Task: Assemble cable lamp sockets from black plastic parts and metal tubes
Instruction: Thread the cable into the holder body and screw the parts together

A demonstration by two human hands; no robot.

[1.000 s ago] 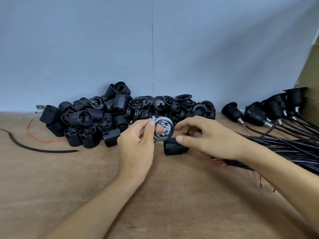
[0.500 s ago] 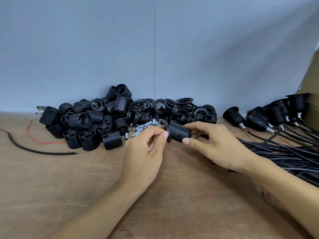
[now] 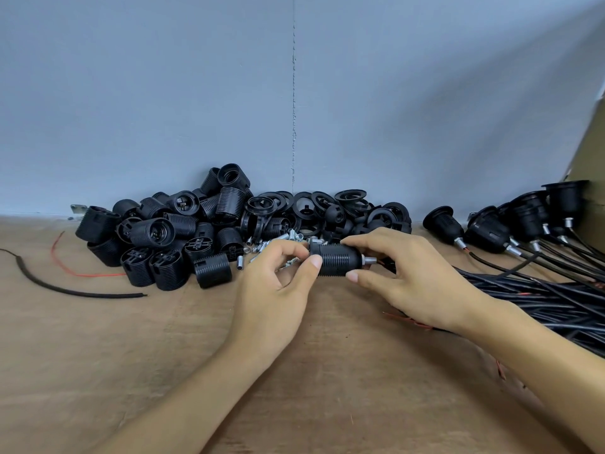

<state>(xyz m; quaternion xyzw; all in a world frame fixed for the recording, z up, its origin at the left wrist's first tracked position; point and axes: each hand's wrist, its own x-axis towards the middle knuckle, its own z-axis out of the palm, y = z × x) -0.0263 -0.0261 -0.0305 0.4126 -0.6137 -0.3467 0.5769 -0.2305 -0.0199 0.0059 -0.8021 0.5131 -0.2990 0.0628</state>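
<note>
Socket [image 3: 339, 262] now turned sideways; left hand [image 3: 275, 290] and right hand [image 3: 415, 283] both grip it.

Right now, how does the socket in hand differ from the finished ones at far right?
The held socket lies sideways, gripped by left hand and right hand; the finished sockets sit tilted on the table.
The finished sockets show wide flared rims; the held socket shows a ribbed barrel.
Cables trail from the finished sockets; none shows on the held socket.
Shared: black bodies, metal tube at one end.
</note>
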